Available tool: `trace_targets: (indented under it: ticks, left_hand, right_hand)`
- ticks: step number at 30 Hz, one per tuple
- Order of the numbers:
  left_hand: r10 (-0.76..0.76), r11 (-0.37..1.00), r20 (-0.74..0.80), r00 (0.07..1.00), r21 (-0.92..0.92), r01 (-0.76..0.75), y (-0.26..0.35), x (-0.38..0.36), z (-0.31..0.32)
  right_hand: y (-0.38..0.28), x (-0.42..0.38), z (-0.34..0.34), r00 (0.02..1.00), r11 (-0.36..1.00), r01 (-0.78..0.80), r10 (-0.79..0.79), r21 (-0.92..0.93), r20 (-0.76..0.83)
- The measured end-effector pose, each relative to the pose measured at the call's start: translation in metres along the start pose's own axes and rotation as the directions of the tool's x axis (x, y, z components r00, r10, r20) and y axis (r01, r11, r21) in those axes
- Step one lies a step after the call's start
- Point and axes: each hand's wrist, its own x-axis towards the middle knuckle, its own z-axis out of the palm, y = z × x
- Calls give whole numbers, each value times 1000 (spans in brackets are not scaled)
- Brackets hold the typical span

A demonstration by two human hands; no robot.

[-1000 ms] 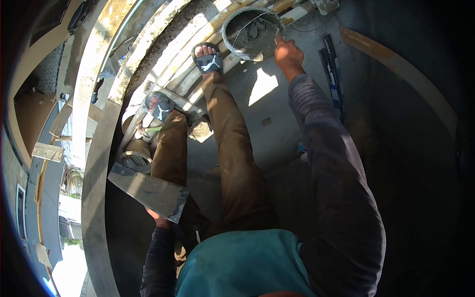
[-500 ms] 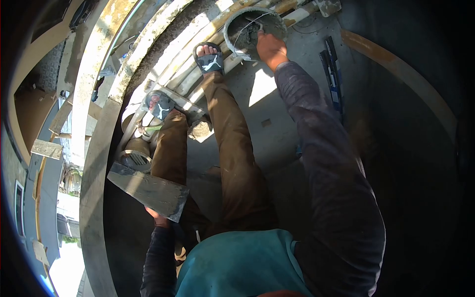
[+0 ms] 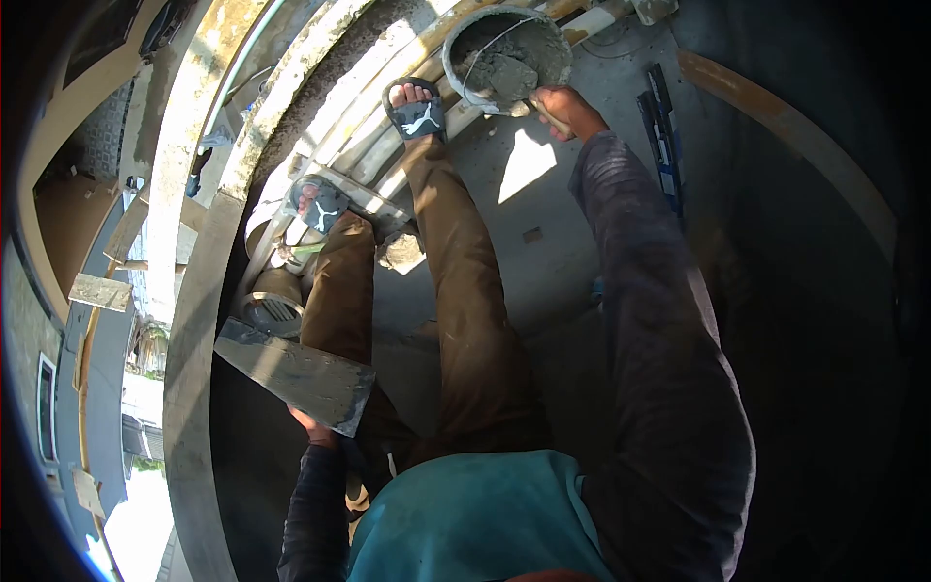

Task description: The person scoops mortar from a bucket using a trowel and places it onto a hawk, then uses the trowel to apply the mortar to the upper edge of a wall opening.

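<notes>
My right hand (image 3: 572, 113) is closed round the wooden handle of a trowel (image 3: 514, 78), whose blade carries grey mortar over the bucket's near side. The round bucket (image 3: 454, 85) has wet mortar inside and a thin wire handle across its mouth. At the lower left, my left hand (image 3: 312, 425) is under a flat, mortar-smeared board (image 3: 296, 376), which it holds up beside my leg. Most of the left hand's fingers are hidden by the board.
My sandalled feet (image 3: 419, 114) stand near pipes and planks (image 3: 373, 131). A perforated round container (image 3: 273, 308) is left of my leg. Long dark tools (image 3: 662, 145) lie right of the bucket. A curved ledge (image 3: 194, 388) runs down the left.
My right hand has drawn back from inside the bucket, down and to the right. The trowel blade now shows with mortar on it. The board has hardly moved.
</notes>
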Motion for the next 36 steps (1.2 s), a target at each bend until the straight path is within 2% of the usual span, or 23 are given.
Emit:
trace_targets:
  ticks: [1,3,5,7,8,10,11,12,13,14,15,17,19,21,22,23,25,26,28,29,31,34,36]
  left_hand:
    - [-13,1000,-22,1000,-13,13,-1,-2,-4]
    - [-27,998,-43,999,-58,24,-2,3,-3]
    - [-67,990,-61,996,-128,59,0,2,-5]
    - [-99,973,-92,991,-219,77,4,0,2]
    - [-102,974,-99,990,-213,79,7,-5,3]
    - [35,988,-153,988,153,-11,15,-8,19]
    - [33,988,-148,988,155,-10,12,-5,12]
    - [-42,999,-98,994,-14,41,3,0,-1]
    - [-106,979,-35,994,-181,98,1,3,-3]
    - [-106,978,-33,994,-183,98,-2,3,-6]
    - [-122,973,-57,991,-202,109,-1,3,-4]
    - [-141,968,-84,986,-219,120,0,1,-3]
    - [-114,976,-13,993,-188,109,1,1,-2]
    - [-104,978,-28,994,-186,98,5,-1,4]
    - [-97,979,-42,994,-183,88,7,-2,8]
    - [-109,979,-54,993,-179,98,9,-10,8]
    - [-8,999,-78,997,42,11,10,-11,12]
    - [-5,999,-72,997,33,8,7,-6,11]
    - [-28,999,33,999,32,27,4,-4,2]
    - [-27,999,31,999,32,26,1,-3,-2]
    - [-56,992,2,998,-112,56,3,-7,0]
    - [-10,1000,-68,998,28,12,5,-9,7]
    - [-33,999,-74,997,-8,32,6,-9,10]
  right_hand:
    - [12,3,3,1000,1000,-14,14,1,8]
    - [8,14,-3,986,960,-96,57,262,155]
    - [17,14,0,977,935,-128,62,331,202]
    - [23,21,-1,912,817,-177,-73,549,403]
    - [32,20,4,946,811,-112,-90,574,312]
    - [35,1,-1,966,829,-78,-73,554,246]
    - [33,-7,-7,983,848,-40,-63,529,174]
    - [31,-12,-15,983,848,-41,-60,528,171]
    - [29,-16,-25,982,951,47,-99,305,158]
    - [24,-20,-33,978,989,131,-140,61,157]
    - [12,-21,-42,977,989,134,-141,60,156]
    - [-11,-10,-59,936,960,92,7,-264,352]
    - [-22,9,-47,929,976,34,49,-217,367]
    - [-29,23,-23,928,997,-25,-5,75,372]
    - [-29,19,-15,937,987,-26,-32,162,348]
    - [-21,19,-8,934,987,-40,-19,155,358]
    - [0,24,2,926,868,-177,-13,464,378]
    - [7,26,1,929,870,-168,-18,463,370]
    - [21,22,2,891,758,-245,-69,604,449]
    - [22,24,-2,890,759,-246,-70,603,451]
    - [21,26,-4,880,669,-275,-113,690,461]
    - [19,16,-7,898,677,-233,-125,698,421]
    - [24,13,-5,895,655,-241,-136,716,425]
